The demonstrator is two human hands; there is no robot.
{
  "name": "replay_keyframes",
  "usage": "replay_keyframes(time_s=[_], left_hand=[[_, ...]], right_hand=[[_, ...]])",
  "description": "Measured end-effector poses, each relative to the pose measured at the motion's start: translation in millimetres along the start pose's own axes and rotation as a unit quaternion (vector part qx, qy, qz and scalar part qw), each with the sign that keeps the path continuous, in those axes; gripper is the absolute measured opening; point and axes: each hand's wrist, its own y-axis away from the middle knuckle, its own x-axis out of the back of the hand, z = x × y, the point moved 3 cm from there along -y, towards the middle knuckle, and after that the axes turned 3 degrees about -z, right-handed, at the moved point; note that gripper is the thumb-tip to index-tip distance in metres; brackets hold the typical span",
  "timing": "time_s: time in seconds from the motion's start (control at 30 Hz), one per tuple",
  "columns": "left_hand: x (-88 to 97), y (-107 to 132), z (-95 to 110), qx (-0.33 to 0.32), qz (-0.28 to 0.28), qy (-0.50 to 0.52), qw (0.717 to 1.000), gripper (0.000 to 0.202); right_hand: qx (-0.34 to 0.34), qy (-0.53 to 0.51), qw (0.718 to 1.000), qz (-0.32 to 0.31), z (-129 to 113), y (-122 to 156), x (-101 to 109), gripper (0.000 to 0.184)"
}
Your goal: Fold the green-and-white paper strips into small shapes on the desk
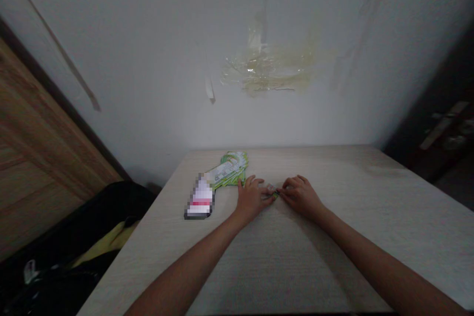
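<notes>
Our fingers (267,196) of both hands pinch a small sachet (273,189) between them, down on the tabletop (333,237) near its middle. From the left we see a blurred white pack (200,201), then green packets (231,168) just beside our left hand (252,198), then the sachet and our right hand (301,196).

A sparsely furnished, dimly lit room in what looks like a home. A pale wood-grain table (370,217) stands against a bare white wall (148,59) marked with yellowed tape residue (266,71), flanked by a wooden door (33,168) and a black bag (92,227) slumped on the floor.
</notes>
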Motion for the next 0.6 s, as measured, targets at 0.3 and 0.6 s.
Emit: replay_keyframes(time_s=[0.3,0.6], left_hand=[[-2.2,0.5,0.2,-0.01,0.017,-0.032,0.999,0.024],[-1.6,3.8,1.5,-0.016,0.032,-0.062,0.997,0.032]], right_hand=[[-0.009,0.04,0.999,0.014,-8.4,-2.4,0.4,0.024],[-0.005,-0.005,1.0,0.03,-2.9,-2.0,-3.6,0.023]])
